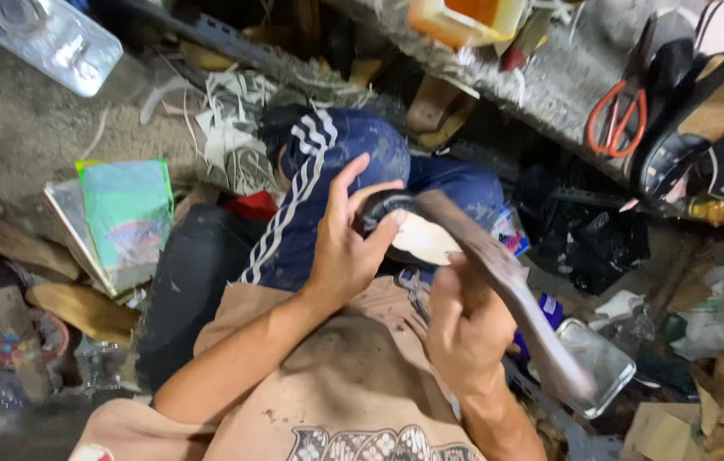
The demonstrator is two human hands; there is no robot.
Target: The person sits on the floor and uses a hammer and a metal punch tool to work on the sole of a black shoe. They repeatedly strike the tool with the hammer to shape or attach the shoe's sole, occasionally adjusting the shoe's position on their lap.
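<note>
Head view: two hands, left [346,248] and right [464,329], hold one shoe [409,226].

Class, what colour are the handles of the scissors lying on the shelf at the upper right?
Orange; the scissors show best in the head view.

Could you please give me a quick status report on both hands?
Left hand grips black shoe with pale sole on knee. Right hand holds worn hammer against sole. Nothing blocking.

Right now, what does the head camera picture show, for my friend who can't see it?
A person's left hand holds a black shoe on the knee while the right hand presses a worn wooden tool against its pale sole. Orange-handled scissors lie on a cluttered shelf.
</note>
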